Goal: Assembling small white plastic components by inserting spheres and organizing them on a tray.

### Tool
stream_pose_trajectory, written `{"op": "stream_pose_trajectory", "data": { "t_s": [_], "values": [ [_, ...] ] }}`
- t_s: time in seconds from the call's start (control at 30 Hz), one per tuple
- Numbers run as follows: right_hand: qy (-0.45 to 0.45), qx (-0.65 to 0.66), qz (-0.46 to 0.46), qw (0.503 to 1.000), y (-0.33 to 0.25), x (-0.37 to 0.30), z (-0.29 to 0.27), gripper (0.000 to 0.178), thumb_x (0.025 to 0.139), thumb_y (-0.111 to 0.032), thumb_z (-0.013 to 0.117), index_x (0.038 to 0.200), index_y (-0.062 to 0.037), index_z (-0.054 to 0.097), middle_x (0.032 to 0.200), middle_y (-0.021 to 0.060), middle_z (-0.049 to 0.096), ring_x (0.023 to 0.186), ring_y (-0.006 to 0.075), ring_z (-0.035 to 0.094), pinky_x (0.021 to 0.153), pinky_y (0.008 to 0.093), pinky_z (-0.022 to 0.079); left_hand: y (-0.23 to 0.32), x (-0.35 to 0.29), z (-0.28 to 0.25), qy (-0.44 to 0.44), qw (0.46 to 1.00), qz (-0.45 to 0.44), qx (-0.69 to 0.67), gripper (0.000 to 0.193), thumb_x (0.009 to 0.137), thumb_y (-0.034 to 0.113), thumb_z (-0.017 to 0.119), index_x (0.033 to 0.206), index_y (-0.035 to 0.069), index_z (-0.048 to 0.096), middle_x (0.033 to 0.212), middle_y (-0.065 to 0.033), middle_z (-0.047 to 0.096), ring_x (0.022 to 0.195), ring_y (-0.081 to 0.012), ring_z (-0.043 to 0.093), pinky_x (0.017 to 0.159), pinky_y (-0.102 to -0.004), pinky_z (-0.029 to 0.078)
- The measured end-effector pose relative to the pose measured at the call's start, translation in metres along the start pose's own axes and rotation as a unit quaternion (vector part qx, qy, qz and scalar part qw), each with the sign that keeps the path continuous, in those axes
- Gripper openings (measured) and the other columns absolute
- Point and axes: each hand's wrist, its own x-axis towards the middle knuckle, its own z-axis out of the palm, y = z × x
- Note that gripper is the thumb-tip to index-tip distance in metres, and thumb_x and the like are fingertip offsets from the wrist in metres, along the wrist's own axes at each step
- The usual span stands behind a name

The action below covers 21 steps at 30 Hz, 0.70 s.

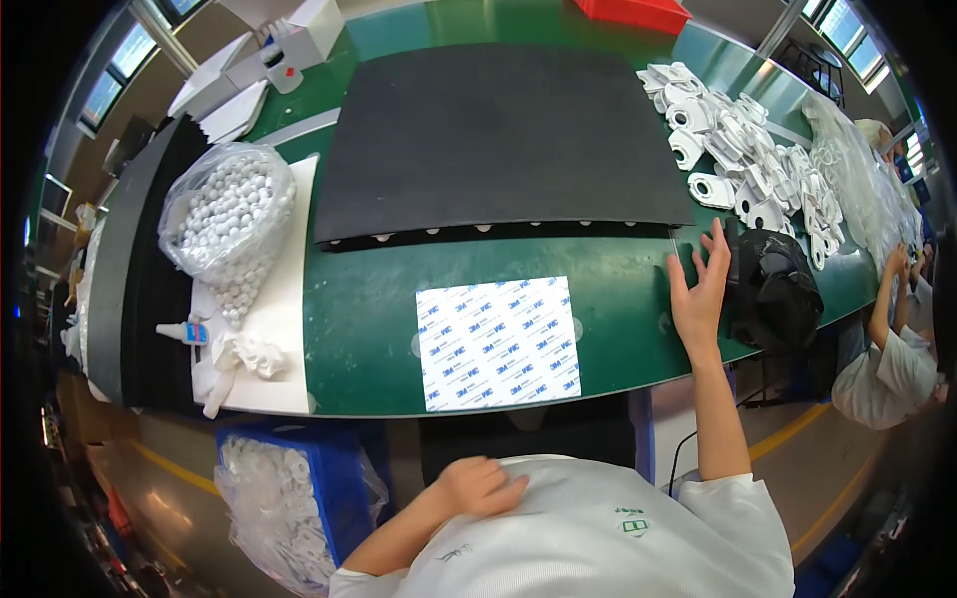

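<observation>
My right hand (701,296) is open, fingers spread and raised, at the right side of the green table (628,299). It is beside a black bag-like object (776,289) and holds nothing that I can see. Close to my shirt front, my left hand (483,486) is closed with its fingers curled and no object showing in it. Between the table's front edge and a large black board (503,140) lies a white sheet with blue print (498,344). Small white rounded bits peek out under the board's near edge. White flat parts with holes (743,149) lie heaped beyond my right hand.
At left, a clear bag of white balls (234,214) stands on a white board (295,339), near a small glue bottle (182,333) and crumpled white tissue (254,356). Below sits a blue crate (329,503) of white parts. A co-worker's hands (895,264) are at far right.
</observation>
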Motion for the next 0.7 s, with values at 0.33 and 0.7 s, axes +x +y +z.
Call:
{"op": "stream_pose_trajectory", "data": {
  "t_s": [0.33, 0.7],
  "values": [
    [-0.067, -0.131, 0.033, 0.989, -0.005, 0.007, 0.005, 0.052, 0.089, 0.001, 0.045, 0.138, 0.001, 0.03, 0.137, 0.0167, 0.037, 0.124, 0.0281, 0.04, 0.103, 0.0368, 0.033, -0.109, -0.064, 0.133, -0.314, 0.864, -0.391, -0.049, 0.054, 0.091, 0.04, 0.045, 0.136, 0.009, 0.039, 0.142, -0.0177, 0.035, 0.128, -0.0331, 0.033, 0.105, -0.041, 0.029],
    [-0.05, -0.09, 0.026, 0.994, -0.006, 0.003, 0.002, 0.048, 0.088, 0.002, 0.045, 0.135, 0.0018, 0.034, 0.133, 0.0183, 0.04, 0.123, 0.0275, 0.042, 0.104, 0.0365, 0.033, -0.139, -0.024, 0.114, -0.192, 0.919, -0.345, 0.022, 0.057, 0.093, 0.044, 0.04, 0.139, 0.01, 0.036, 0.142, -0.0144, 0.036, 0.13, -0.0291, 0.033, 0.105, -0.041, 0.028]
  ]
}}
